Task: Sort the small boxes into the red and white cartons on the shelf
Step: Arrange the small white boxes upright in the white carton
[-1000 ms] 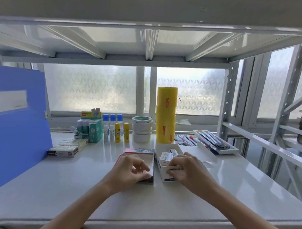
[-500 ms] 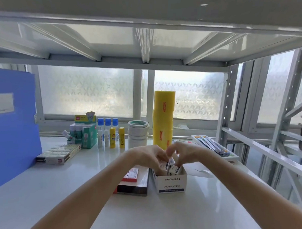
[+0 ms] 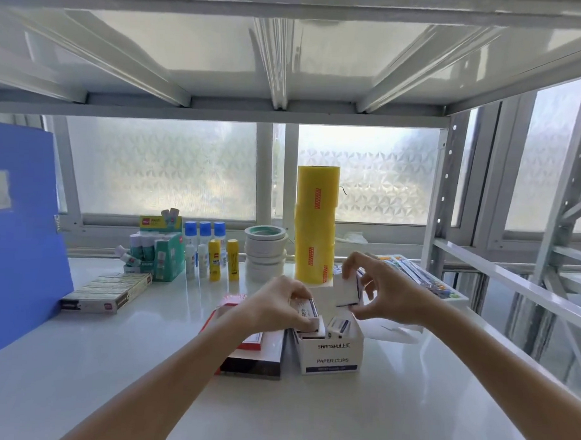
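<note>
A white carton (image 3: 332, 354) printed "PAPER CLIPS" stands open on the shelf, with small white boxes (image 3: 339, 327) inside it. Directly to its left lies a red carton (image 3: 255, 353), open, with a red-bordered small box in it. My left hand (image 3: 276, 305) pinches a small white box (image 3: 307, 311) at the white carton's left rim. My right hand (image 3: 388, 295) holds another small white box (image 3: 346, 291) upright in the air above the carton.
Behind stand a tall yellow film roll (image 3: 316, 224), stacked tape rolls (image 3: 265, 252), glue bottles and sticks (image 3: 212, 253) and a green glue box (image 3: 163, 251). A flat box pack (image 3: 105, 292) and a blue folder (image 3: 18, 236) sit left; a pen tray (image 3: 419, 277) right.
Both hands went from the cartons' fronts into the white carton. Now they have separated, the right lifting one small box up and the left holding one at the carton's left rim.
</note>
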